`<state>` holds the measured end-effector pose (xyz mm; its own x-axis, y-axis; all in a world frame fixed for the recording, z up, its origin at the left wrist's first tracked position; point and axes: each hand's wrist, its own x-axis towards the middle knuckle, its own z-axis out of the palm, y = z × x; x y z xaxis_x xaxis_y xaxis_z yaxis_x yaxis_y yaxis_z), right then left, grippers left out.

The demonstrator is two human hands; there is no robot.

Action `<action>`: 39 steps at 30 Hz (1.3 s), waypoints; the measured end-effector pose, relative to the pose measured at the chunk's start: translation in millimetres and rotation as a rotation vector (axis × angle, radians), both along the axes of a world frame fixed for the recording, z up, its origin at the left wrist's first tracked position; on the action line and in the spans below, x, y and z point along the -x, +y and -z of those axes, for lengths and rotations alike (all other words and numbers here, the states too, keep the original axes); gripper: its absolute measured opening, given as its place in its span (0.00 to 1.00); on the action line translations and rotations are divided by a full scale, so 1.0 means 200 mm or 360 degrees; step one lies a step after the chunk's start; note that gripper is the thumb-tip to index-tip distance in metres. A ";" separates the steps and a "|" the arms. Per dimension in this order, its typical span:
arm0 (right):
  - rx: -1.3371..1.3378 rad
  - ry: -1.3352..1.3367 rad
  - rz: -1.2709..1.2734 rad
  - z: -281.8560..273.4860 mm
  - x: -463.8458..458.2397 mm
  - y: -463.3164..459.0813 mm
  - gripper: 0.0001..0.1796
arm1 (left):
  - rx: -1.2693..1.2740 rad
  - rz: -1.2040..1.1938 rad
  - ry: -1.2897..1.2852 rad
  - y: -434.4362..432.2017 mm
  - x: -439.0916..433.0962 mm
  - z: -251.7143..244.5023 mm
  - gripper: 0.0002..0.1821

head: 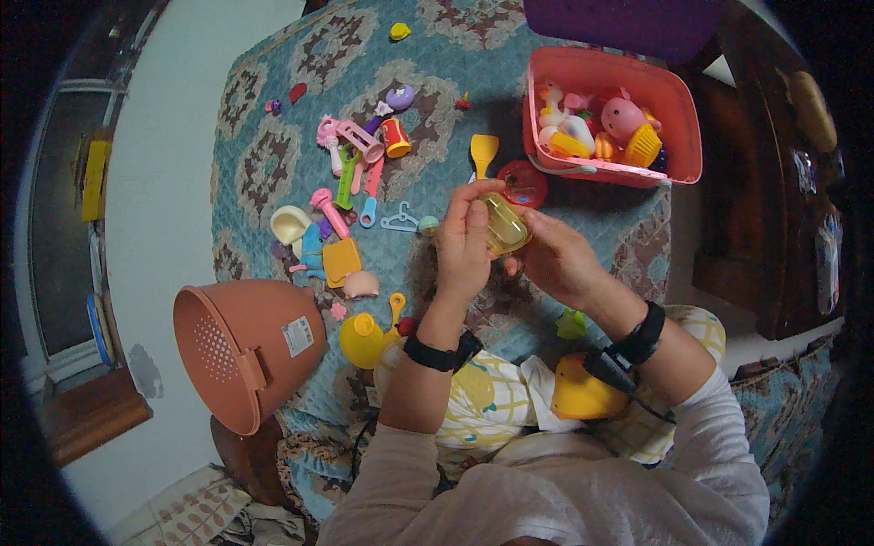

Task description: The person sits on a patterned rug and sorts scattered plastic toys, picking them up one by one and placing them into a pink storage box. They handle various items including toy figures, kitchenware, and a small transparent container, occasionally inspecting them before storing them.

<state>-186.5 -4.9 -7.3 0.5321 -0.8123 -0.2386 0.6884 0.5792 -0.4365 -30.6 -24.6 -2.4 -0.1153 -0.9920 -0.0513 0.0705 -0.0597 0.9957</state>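
Note:
Between both hands is a small see-through yellow plastic toy (506, 224), rounded and oblong. My left hand (466, 235) grips it from the left, thumb along its side. My right hand (556, 256) pinches its right edge with thumb and fingers. Just beyond them lie a toy spatula (483, 153) in yellow and a red round toy dish (524, 183), partly behind the hands. A light-blue toy hanger (400, 218) and a small green ball (428, 225) rest left of my left hand. Each wrist wears a black strap.
A pink bin (614, 172) holding several toys stands at the far right. An orange-brown plastic basket (273, 341) lies tipped on its side at left. Several toys, among them a pink microphone (330, 211), spread over the quilted cover (266, 164). A yellow toy (587, 387) sits by my lap.

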 end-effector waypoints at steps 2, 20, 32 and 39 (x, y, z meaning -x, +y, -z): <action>-0.0007 -0.0030 0.0052 0.00 -0.01 0.00 0.26 | 0.0262 0.0019 -0.0369 -0.02 0.00 0.00 0.24; -0.0152 -0.0125 -0.0210 -0.02 0.09 -0.04 0.30 | 0.0782 0.0338 -0.0774 -0.02 -0.03 -0.05 0.50; -0.0189 -0.0268 -0.0218 -0.03 0.07 -0.03 0.29 | 0.0645 0.0421 -0.0600 0.00 -0.03 -0.08 0.54; -0.0179 -0.0278 -0.0261 -0.03 0.08 -0.04 0.28 | 0.0669 0.0461 -0.0686 -0.01 -0.06 -0.08 0.51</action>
<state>-202.7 -12.1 -1.6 0.6955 -0.6853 -0.2159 0.6406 0.7275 -0.2459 -18.0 -26.3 14.0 -0.4360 -0.8697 0.2315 -0.2996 0.3828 0.8739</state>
